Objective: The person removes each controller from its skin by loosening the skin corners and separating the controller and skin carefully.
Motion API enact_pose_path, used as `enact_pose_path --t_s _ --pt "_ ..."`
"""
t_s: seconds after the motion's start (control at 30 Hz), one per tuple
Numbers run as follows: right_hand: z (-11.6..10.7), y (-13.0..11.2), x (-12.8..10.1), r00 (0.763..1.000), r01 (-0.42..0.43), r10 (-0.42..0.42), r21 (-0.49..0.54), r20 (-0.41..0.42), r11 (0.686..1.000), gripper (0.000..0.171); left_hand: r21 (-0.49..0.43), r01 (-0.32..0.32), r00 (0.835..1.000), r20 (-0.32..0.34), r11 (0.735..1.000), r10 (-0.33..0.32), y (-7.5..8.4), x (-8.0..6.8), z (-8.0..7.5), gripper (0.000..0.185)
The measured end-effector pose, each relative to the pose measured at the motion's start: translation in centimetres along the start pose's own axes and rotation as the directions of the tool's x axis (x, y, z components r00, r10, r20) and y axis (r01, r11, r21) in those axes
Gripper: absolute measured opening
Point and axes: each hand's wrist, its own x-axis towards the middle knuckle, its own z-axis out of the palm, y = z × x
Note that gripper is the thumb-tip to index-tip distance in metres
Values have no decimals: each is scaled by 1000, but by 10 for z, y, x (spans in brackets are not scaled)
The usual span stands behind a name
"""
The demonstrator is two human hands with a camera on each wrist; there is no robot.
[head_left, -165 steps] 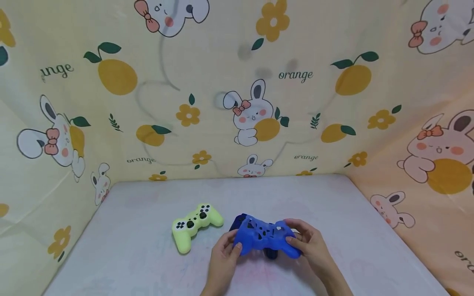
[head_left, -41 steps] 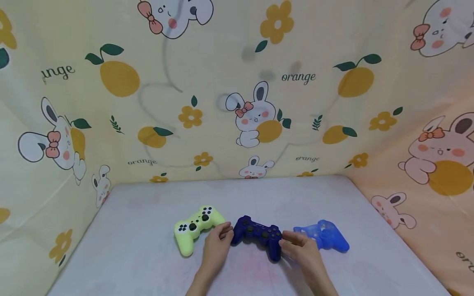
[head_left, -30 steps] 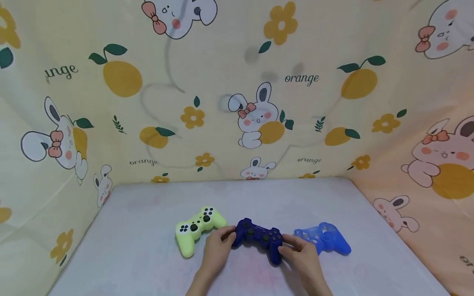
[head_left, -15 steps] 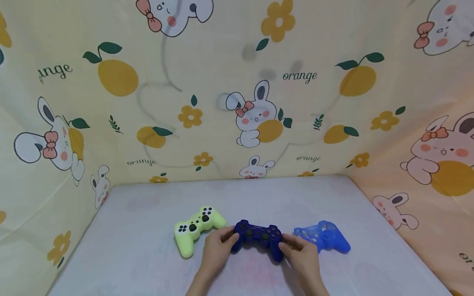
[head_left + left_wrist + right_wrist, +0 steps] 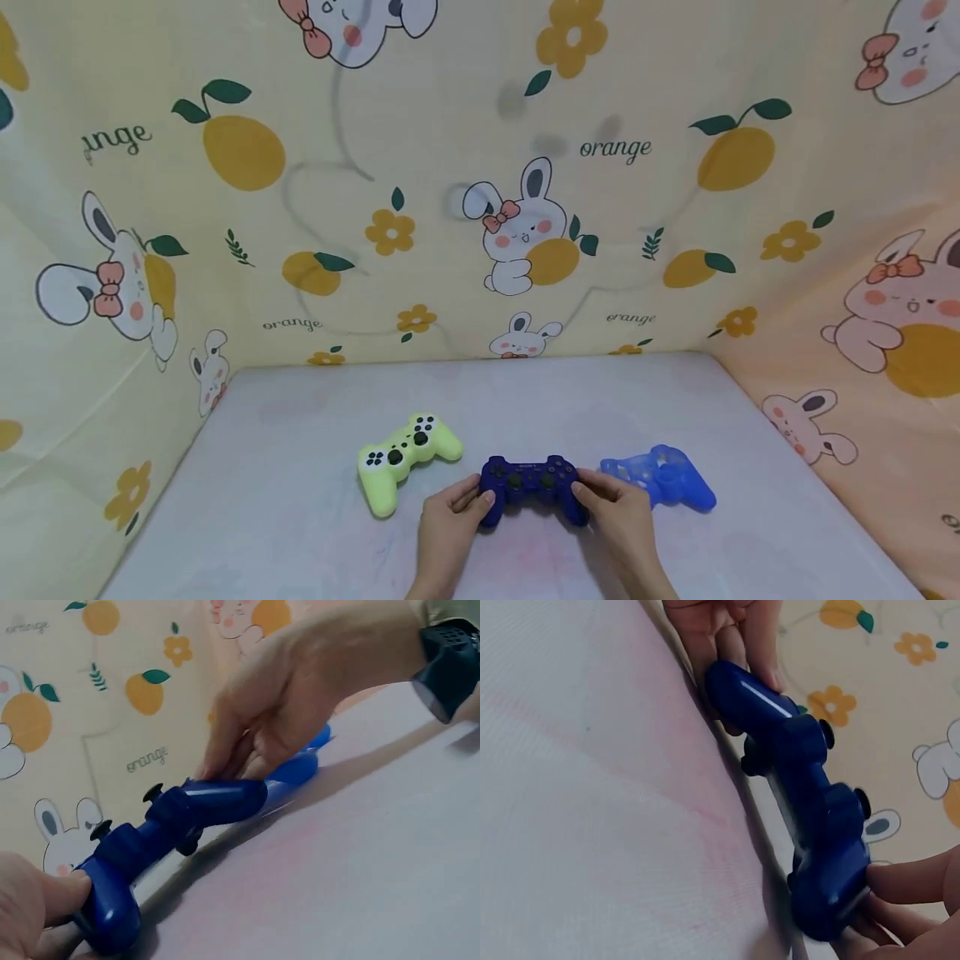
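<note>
A dark blue game controller [image 5: 531, 488] lies face up on the pale table [image 5: 300, 517], near its front middle. My left hand [image 5: 453, 517] grips its left handle, thumb on top. My right hand [image 5: 615, 512] grips its right handle. The left wrist view shows the dark blue controller [image 5: 169, 832] side on, with my left hand [image 5: 34, 900] at one end and my right hand [image 5: 300, 697] at the other. In the right wrist view the controller [image 5: 799, 802] runs between my left hand [image 5: 731, 634] and my right hand [image 5: 907, 904].
A yellow-green controller [image 5: 401, 457] lies left of the dark one. A translucent blue silicone cover [image 5: 663, 483] lies empty to its right. Printed cloth walls [image 5: 480, 208] with bunnies and oranges close in the table at the back and both sides.
The blue cover came off the dark controller and went down on the right. Both hands then took the dark controller's handles and turned it square, drawing it slightly nearer.
</note>
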Motion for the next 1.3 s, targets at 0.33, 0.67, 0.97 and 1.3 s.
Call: enact_pose_path --t_s 0.33,0.67,0.97,1.3 --pt "5 0 0 995 99 -99 -24 -3 995 35 118 -12 998 -60 993 19 2 -6 13 44" --pt "5 -2 -2 994 105 -106 -18 -11 994 38 155 -20 997 -66 988 30 3 -7 16 45" --pt "-3 -20 -5 977 204 -209 -91 -38 975 26 214 -277 955 -49 937 293 25 -6 -27 30" --pt "36 -75 41 800 7 -115 184 589 983 37 330 -94 981 -128 939 143 41 15 -142 56"
